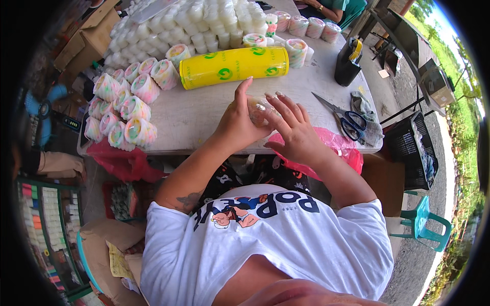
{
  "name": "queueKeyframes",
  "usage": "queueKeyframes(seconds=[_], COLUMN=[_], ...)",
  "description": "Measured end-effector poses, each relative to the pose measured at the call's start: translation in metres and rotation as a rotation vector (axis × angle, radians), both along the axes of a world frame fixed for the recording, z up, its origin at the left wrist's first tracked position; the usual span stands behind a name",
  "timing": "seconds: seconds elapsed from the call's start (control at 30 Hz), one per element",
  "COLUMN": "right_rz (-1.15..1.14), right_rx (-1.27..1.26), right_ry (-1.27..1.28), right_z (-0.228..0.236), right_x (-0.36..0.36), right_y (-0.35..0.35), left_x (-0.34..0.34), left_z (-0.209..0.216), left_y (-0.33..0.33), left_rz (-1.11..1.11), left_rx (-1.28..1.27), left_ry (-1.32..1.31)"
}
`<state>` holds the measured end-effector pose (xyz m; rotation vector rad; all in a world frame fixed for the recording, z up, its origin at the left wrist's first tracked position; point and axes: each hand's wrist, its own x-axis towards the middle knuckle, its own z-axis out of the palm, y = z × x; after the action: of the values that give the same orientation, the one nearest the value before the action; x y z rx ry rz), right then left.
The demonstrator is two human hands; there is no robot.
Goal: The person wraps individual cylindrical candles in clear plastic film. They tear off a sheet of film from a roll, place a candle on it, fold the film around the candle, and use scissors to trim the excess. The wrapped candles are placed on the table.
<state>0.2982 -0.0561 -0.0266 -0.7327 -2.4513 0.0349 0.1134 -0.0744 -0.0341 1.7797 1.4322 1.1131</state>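
Over the table's near half, my left hand [239, 120] curls round a small round piece in clear film [256, 112], its thumb pointing up. Most of that piece is hidden by fingers, so its exact kind is unclear. My right hand [298, 130] lies against its other side, fingers stretched out and apart, touching it. Just beyond the hands lies a thick yellow roll of cling wrap [234, 67] with green marks. Several pastel-coloured, film-wrapped cups [137, 108] are grouped at the left, some tilted. Scissors [341, 115] rest at the right with blades apart.
Stacked whitish cups [173, 30] fill the table's back. A black tape dispenser [350, 61], a grey cloth [368, 120] and pink plastic [332, 145] are at the right. Another person's arm [326, 11] shows at the far side. A black crate [413, 150] stands beside the table.
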Motion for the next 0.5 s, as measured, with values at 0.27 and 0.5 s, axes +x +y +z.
queueKeyframes(seconds=[0.27, 0.5], right_rz=[-0.215, -0.545], right_rx=[-0.078, -0.161], right_ry=[0.424, 0.435], right_z=[0.048, 0.037], right_x=[0.014, 0.027], right_y=[0.098, 0.322], left_x=[-0.004, -0.033], left_z=[0.011, -0.058], left_y=[-0.001, 0.001], left_rz=[-0.138, 0.087], left_rx=[0.405, 0.411], left_ry=[-0.22, 0.138])
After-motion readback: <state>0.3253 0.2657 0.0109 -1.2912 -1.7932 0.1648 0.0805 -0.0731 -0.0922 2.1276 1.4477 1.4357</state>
